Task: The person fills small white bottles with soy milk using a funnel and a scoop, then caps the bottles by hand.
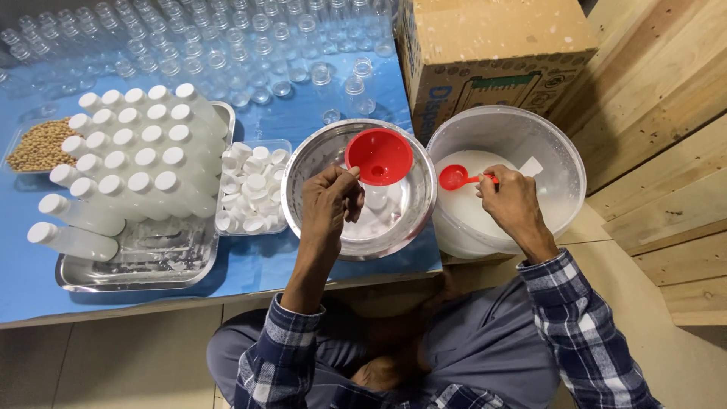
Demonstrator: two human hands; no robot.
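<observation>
White plastic bucket of milky liquid [556, 151] set beside round steel bowl [307, 163]. Red plastic funnel [379, 156] steadied over bowl by left hand [331, 206], fingers closed. Small red plastic scoop [457, 177] pinched over bucket by right hand [515, 204].

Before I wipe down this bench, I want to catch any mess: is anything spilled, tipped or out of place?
Two filled white-capped bottles lie on their sides at the near left of the steel tray, off the tidy rows. White splashes mark the bare tray floor and the white bucket's inner wall. The red funnel and red scoop look in order.
</observation>
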